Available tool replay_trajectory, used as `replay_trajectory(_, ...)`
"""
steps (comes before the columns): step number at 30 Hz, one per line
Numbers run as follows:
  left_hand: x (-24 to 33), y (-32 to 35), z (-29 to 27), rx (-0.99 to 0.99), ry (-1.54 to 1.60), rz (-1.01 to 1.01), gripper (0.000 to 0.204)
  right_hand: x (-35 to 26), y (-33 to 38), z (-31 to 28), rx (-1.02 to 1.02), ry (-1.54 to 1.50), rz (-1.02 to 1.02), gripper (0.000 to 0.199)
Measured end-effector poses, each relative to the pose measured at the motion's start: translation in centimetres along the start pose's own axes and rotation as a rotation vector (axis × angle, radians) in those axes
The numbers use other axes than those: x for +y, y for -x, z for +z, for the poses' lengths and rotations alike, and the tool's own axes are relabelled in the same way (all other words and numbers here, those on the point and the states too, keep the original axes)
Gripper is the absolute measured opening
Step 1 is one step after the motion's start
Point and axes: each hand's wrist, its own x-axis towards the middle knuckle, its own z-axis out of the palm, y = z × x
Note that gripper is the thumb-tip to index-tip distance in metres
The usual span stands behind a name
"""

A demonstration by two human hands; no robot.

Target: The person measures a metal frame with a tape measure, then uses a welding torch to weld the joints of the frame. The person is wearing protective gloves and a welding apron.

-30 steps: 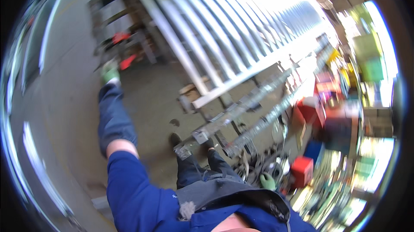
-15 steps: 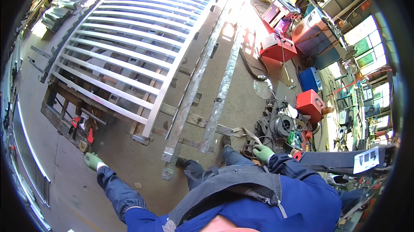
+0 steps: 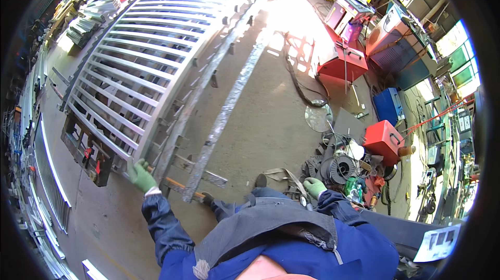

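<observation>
My left hand [image 3: 141, 177], in a pale green glove, is at the near corner of a long slatted metal panel [image 3: 137, 139]. Its fingers look stretched toward that corner; contact is hard to judge. Close to my body, my right hand [image 3: 314, 187] wears a matching glove, its fingers curled. Whatever it may hold is hidden; a pale strap [image 3: 291, 177] and a small grey piece lie beside it. Two long metal bars [image 3: 229, 107] run alongside the panel. Left of my left hand, red-handled clamps [image 3: 98, 166] sit on the dark steel support [image 3: 78, 147] beneath the panel.
Wire spools and coiled cable [image 3: 341, 168] are heaped on the floor at right, near a red metal box [image 3: 383, 142] and a blue box [image 3: 388, 105]. A black cable [image 3: 299, 85] snakes across the floor. Metal profiles [image 3: 51, 181] lie at far left.
My left hand has moved right from beside the clamps to the panel's near corner. My right hand stays close to my body, still curled. The view has shifted.
</observation>
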Motion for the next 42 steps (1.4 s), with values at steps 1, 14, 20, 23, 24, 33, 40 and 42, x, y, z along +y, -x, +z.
replay_trajectory(1, 1.3, 1.4, 3.5, -0.025, -0.005, -0.07, 0.045, 1.7, 0.0, -1.6, 0.046, -0.066, 0.036, 0.041)
replay_trajectory(14, 3.9, 7.4, 28.1, -0.167, -0.002, -0.055, 0.035, 1.0, -1.6, -11.2, 0.244, -0.735, -0.065, 0.05)
replay_trajectory(20, 2.1, 5.6, 37.4, -0.123, -0.026, -0.138, 0.031, -1.9, -11.7, -16.8, 0.405, -0.851, -0.095, 0.043)
replay_trajectory(23, 3.4, 3.5, 45.2, -0.076, -0.005, -0.148, 0.028, -4.7, -18.1, -21.5, 0.534, -0.725, -0.181, 0.035)
replay_trajectory(24, 3.0, 2.3, 49.1, -0.044, 0.06, -0.151, 0.028, -4.1, -20.4, -23.0, 0.597, -0.515, -0.277, 0.033)
replay_trajectory(33, 8.7, 8.7, 86.5, -0.481, 0.288, -0.329, 0.024, 9.3, -33.5, -31.4, 0.33, -0.932, 0.423, 0.032)
replay_trajectory(40, 7.5, 9.1, 106.5, -0.604, 0.31, -0.327, 0.022, 7.0, -42.8, -41.1, 0.209, -0.509, 0.575, 0.026)
replay_trajectory(42, 7.8, 7.5, 112.1, -0.558, 0.284, -0.301, 0.022, 5.8, -48.8, -44.5, 0.184, -0.438, 0.514, 0.025)
